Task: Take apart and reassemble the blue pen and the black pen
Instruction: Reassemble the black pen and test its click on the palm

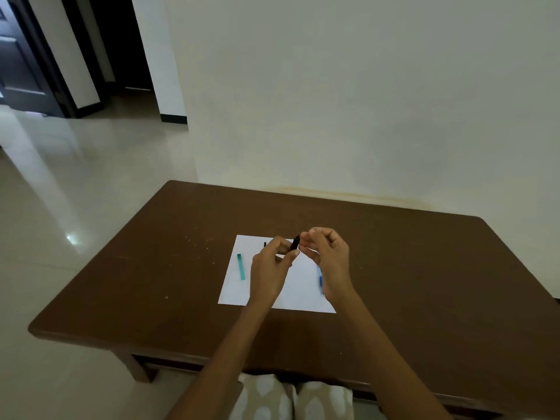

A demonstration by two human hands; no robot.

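A short black pen part [295, 242] is held above the white paper sheet [235, 283], gripped by my left hand [271, 268] from below. My right hand [325, 253] pinches its upper end with closed fingers. A teal pen cap [241, 266] lies on the left of the sheet. Another small black piece [265, 244] lies near the sheet's far edge, mostly hidden behind my left hand. A blue pen part [320, 278] lies on the right of the sheet, partly covered by my right wrist.
The sheet lies mid-way on a brown wooden table [151, 283] that stands against a pale wall. Small crumbs dot the table left of the sheet. Glossy floor and dark doorways lie to the left.
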